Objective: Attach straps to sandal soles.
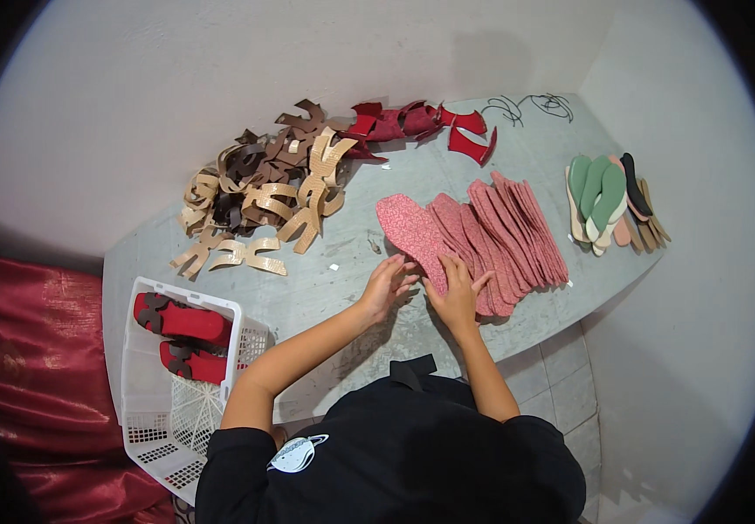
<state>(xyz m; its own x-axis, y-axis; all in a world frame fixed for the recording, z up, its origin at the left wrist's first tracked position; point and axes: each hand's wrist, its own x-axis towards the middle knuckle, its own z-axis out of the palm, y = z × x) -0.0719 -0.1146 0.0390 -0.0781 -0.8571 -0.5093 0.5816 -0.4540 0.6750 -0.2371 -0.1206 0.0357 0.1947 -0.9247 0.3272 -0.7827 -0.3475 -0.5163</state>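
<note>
Insole (408, 229), crackled pink, broad-toed, narrow-waisted, partly under right hand (456, 299), grip unclear; left hand (384, 289) loosely spread.

Soft light leaves a faint shadow (492, 63) on the wall (307, 48); fisheye edges bend and blacken.

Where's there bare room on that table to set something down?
The table has bare patches between the beige straps and pink insoles, save for small white scraps, and between the red straps and green insoles. Crowded: the strap heap by the wall, and the pink insoles beside the right hand.
</note>
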